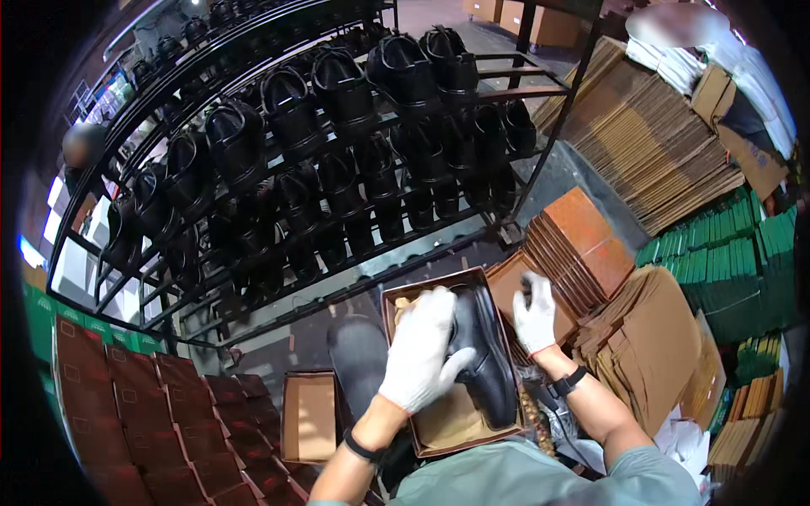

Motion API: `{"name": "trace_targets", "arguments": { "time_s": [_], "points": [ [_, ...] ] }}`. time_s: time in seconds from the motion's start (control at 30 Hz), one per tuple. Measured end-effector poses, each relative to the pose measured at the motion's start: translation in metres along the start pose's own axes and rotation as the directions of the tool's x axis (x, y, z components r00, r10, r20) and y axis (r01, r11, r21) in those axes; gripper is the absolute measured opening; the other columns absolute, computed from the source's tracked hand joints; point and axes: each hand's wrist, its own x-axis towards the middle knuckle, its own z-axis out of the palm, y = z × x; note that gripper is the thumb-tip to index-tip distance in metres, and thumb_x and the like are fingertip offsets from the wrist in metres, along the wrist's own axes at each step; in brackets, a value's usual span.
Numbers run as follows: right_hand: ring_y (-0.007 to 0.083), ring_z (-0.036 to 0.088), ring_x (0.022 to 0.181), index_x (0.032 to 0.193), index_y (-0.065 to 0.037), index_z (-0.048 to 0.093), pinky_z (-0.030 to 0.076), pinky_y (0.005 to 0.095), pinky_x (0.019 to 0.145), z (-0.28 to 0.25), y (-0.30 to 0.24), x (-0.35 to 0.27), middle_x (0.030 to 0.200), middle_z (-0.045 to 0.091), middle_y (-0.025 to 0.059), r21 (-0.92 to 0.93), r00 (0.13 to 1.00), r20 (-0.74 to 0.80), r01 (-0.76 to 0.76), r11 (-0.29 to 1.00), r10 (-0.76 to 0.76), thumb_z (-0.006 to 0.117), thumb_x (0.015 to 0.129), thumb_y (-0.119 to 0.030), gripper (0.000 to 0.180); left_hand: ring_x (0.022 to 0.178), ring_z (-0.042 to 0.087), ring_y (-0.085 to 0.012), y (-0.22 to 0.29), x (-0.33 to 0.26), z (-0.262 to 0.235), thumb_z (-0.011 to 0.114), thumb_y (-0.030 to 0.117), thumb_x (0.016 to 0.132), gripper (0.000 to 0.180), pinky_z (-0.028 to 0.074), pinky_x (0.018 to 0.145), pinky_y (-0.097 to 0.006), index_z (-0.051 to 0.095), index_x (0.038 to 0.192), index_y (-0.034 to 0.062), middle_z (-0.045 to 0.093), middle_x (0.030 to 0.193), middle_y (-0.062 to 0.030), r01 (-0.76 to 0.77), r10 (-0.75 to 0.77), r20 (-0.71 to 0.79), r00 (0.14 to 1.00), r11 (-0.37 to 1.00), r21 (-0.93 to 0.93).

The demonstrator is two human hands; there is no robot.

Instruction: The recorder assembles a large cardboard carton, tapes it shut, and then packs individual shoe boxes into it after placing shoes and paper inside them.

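A black leather shoe [485,358] lies lengthwise in an open shoe box [512,384] lined with brown paper [456,422], close in front of me. My left hand [426,350], in a white knitted glove, is over the box's left half. Its thumb is spread toward the shoe, and the fingers reach to the far end, their tips partly hidden. To the right of the box, my right hand [533,319], also gloved, is raised with bent fingers. A small dark thing shows between its thumb and fingers; its kind is unclear.
A metal rack [540,160] full of black shoes [342,88] stands ahead. Brown boxes [169,396] are stacked left; an empty box part [310,417] lies beside a rounded black surface [356,350]. Right are nested box lids [582,236], flattened cardboard [641,126] and green cartons [726,270].
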Motion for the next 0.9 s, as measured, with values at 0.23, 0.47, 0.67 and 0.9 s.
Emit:
{"name": "trace_targets", "arguments": {
  "time_s": [0.23,0.47,0.67,0.9],
  "points": [
    [0.0454,0.076,0.103,0.107,-0.006,0.077,0.061,0.0533,0.092,-0.018,0.259,-0.137,0.104,0.079,0.0247,-0.66,0.803,0.46,0.024,0.751,0.379,0.065,0.092,-0.013,0.021,0.15,0.05,-0.0495,0.001,0.012,0.04,0.084,0.027,0.093,0.079,0.04,0.127,-0.058,0.05,0.158,-0.0029,0.053,0.161,-0.0301,-0.041,0.024,0.191,0.981,0.995,0.09],
    [0.037,0.074,0.116,0.125,-0.002,0.071,0.06,0.0494,0.1,-0.16,0.103,-0.045,0.132,0.075,0.0199,0.227,0.815,0.15,-0.579,0.783,0.559,0.058,0.113,-0.032,0.035,0.16,0.04,-0.0479,0.018,-0.121,0.019,0.068,0.006,0.098,0.087,0.037,0.129,-0.051,0.025,0.173,-0.0042,0.038,0.173,-0.0315,0.458,-0.495,-0.079,0.865,0.844,-0.278],
    [0.0368,0.049,0.156,0.174,0.001,0.028,0.04,0.0494,0.13,-0.137,-0.049,-0.132,0.167,0.05,0.0243,-0.069,0.666,0.73,-0.15,0.986,0.152,0.083,0.093,-0.042,0.107,0.157,0.048,-0.0404,0.06,-0.175,0.027,0.084,0.001,0.087,0.138,0.037,0.131,-0.042,-0.025,0.172,-0.0038,0.033,0.177,-0.032,0.458,-0.442,0.191,0.877,0.643,-0.614],
    [0.0301,0.042,0.159,0.179,-0.002,0.016,0.032,0.0431,0.133,-0.041,-0.075,-0.017,0.171,0.045,0.0194,0.633,0.805,0.572,-0.314,0.708,-0.154,0.089,0.085,-0.048,0.127,0.158,0.044,-0.025,-0.057,-0.097,0.049,0.078,0.055,0.103,0.102,0.037,0.13,-0.044,0.027,0.177,0.0062,0.047,0.171,-0.0117,0.317,-0.42,0.237,0.876,0.131,-0.939]
  ]
}}
